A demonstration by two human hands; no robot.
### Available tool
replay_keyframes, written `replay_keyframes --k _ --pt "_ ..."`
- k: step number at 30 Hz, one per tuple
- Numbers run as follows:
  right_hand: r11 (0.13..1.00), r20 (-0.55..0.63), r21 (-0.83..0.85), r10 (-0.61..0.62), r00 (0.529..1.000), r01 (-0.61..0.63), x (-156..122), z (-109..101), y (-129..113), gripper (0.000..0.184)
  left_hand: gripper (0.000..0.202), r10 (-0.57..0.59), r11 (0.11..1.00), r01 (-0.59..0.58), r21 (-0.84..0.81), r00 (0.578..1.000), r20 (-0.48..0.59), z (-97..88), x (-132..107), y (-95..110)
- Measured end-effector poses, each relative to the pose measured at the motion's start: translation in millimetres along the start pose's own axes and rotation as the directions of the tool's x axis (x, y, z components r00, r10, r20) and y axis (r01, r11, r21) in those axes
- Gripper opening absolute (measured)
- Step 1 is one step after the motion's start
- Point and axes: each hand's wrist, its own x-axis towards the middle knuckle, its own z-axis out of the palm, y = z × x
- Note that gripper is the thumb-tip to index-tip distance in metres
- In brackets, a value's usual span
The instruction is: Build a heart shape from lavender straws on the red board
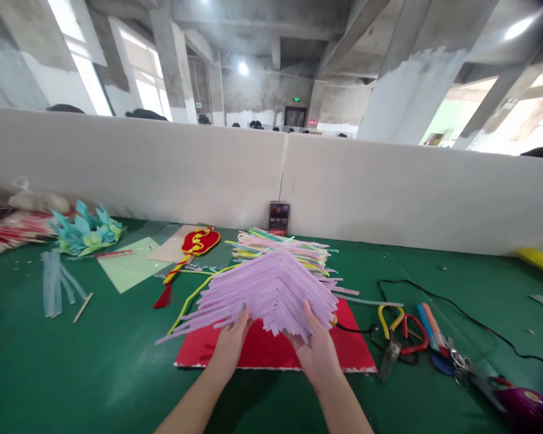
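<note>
Both my hands hold up a wide panel of lilac pipe cleaners (271, 286), bent in the middle into nested V shapes with a ridge pointing away from me. My left hand (235, 334) grips its near left side, thumb on top and fingers hidden underneath. At the near right side, my right hand (315, 343) holds it the same way. Below the panel lies a red board (271, 352). Just behind is a heap of pastel pipe cleaners (253, 242), and a yellow pipe cleaner (187, 304) curves out on the left.
Pliers with red and yellow handles (396, 337), a black cord (461, 306) and scissors (484, 386) lie right. Left are a red-and-yellow tasselled ornament (201, 241), green paper (131, 262), glue sticks (53, 283) and teal folded-paper flowers (85, 229). A white partition (163, 169) stands behind.
</note>
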Motion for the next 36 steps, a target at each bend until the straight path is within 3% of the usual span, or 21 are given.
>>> replay_keyframes --k 2,8,12,17,21,26,30,36 --pt "0.999 0.024 -0.029 0.031 0.999 -0.031 0 -2 1 0.05 0.022 -0.05 0.986 0.043 -0.161 0.998 -0.038 5.1 0 8" --pt "0.994 0.014 -0.107 -0.034 0.999 0.036 10 -11 -13 0.038 0.022 -0.24 0.928 0.189 -0.321 0.962 -0.127 12.6 1 32" --pt "0.98 0.07 -0.182 -0.072 0.995 0.084 19 -17 -16 0.036 0.023 -0.239 0.918 0.188 -0.349 0.965 -0.109 10.3 2 36" --pt "0.961 0.027 -0.241 -0.132 0.991 0.135 20 -17 -10 0.035 0.021 -0.249 0.9 0.186 -0.394 0.962 -0.114 7.2 6 33" --pt "0.943 0.045 -0.269 -0.191 0.981 0.196 19 -17 -13 0.034 0.023 -0.259 0.917 0.212 -0.339 0.96 -0.101 6.1 7 28" --pt "0.836 0.103 -0.482 -0.242 0.965 0.261 23 -27 -22 0.034 0.021 -0.287 0.936 0.261 -0.237 0.954 -0.084 5.9 6 27" --pt "0.781 0.144 -0.575 -0.199 0.97 0.245 24 -29 -26 0.035 0.021 -0.329 0.937 0.316 -0.148 0.941 -0.078 4.2 7 32" --pt "0.671 0.212 -0.691 -0.17 0.962 0.271 18 -23 -27 0.022 0.019 -0.353 0.934 0.351 -0.059 0.935 -0.034 0.0 9 33"
